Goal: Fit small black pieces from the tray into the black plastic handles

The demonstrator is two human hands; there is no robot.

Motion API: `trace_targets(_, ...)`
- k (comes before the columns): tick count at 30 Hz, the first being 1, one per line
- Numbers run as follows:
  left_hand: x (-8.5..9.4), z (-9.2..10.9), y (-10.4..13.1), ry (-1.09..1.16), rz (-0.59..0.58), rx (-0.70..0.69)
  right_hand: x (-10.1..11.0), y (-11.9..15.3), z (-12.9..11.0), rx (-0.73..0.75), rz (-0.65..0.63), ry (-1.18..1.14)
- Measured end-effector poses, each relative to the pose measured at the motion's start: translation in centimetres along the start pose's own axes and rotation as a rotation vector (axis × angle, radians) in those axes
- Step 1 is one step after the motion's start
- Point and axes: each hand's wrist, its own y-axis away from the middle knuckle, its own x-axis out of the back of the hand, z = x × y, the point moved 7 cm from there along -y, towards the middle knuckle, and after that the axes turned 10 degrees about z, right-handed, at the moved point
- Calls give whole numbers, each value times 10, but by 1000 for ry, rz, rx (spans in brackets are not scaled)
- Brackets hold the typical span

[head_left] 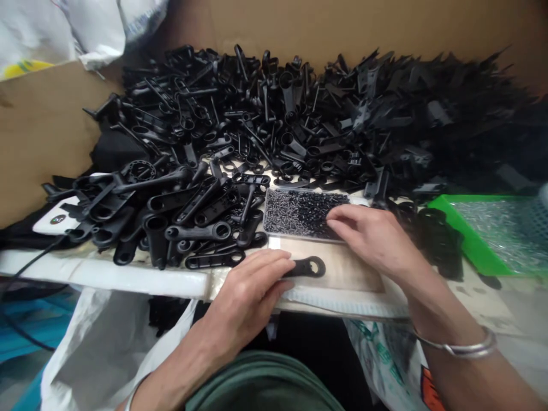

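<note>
My left hand [252, 285] grips a black plastic lever-like part [309, 266] at the table's front edge; its ring end sticks out to the right past my fingertips. A shallow clear tray [264, 220] full of small dark pieces, possibly screws or pins, lies just behind it. Over the tray's right end, my right hand [363, 228] has thumb and forefinger pinched together among the pieces. Whatever those fingertips hold is too small to tell. To the left of the tray lies a heap of similar black parts [197, 231] with ring ends.
A large pile of black plastic parts [257, 114] fills the back against a cardboard wall [342, 28]. On the right stands a green tray [475, 248] of small clear pieces. A white box [55, 220] sits at left, and a white bag [98, 342] hangs below the edge.
</note>
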Motion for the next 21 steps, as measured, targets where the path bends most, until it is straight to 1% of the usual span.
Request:
trace_targets(2,3,6,-12,-86,-10,-64,8,6,7,-124,72,-167)
trace_targets(5,-4,-2,-40,-355,-117,-72,11,19,18,-319,124,-410)
trace_targets(8,-27,-18,-65,-533,-312,-82,9,31,24,-445,120,-553)
trace_targets(11,-47,-31,-78,-591,-406,-109,12,39,26,-474,146,-600)
trace_targets(13,-55,-37,-79,-593,-435,-120,15,42,27,-461,170,-607)
trace_targets(15,-59,-41,-77,-586,-446,-123,17,44,27,-449,182,-610)
trace_targets(18,-55,-45,-76,-565,-417,-77,16,47,28,-453,182,-628)
trace_targets(21,-46,-47,-78,-454,-363,54,14,49,26,-466,180,-685)
